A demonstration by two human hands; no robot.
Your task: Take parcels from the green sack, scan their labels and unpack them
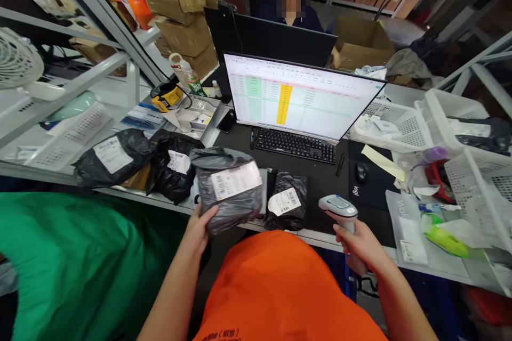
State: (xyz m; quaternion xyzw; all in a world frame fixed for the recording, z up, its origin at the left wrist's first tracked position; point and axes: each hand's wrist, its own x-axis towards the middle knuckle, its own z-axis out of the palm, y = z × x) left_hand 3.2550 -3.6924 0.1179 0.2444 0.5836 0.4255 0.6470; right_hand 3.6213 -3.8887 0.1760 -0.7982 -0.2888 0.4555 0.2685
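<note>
My left hand (pixel 202 228) grips the near lower edge of a black plastic parcel (pixel 236 208) with a white barcode label (pixel 236 179) facing up. In my right hand (pixel 359 248) is a grey-and-white barcode scanner (pixel 339 206), its handle wrapped by my fingers. Between the two hands, a smaller black parcel (pixel 298 217) with a white label lies at the desk's near edge. Left of the held parcel are another black parcel (pixel 170 184) and a larger black parcel (pixel 134 144), both labelled.
A monitor (pixel 304 98) with a spreadsheet stands behind the keyboard (pixel 296 145). A mouse (pixel 362 172) rests on a pad at right, beside white baskets (pixel 476 176). A yellow tape dispenser (pixel 166 98) sits at left. A person (pixel 312 18) is behind the monitors; a green sack (pixel 92 266) is at lower left.
</note>
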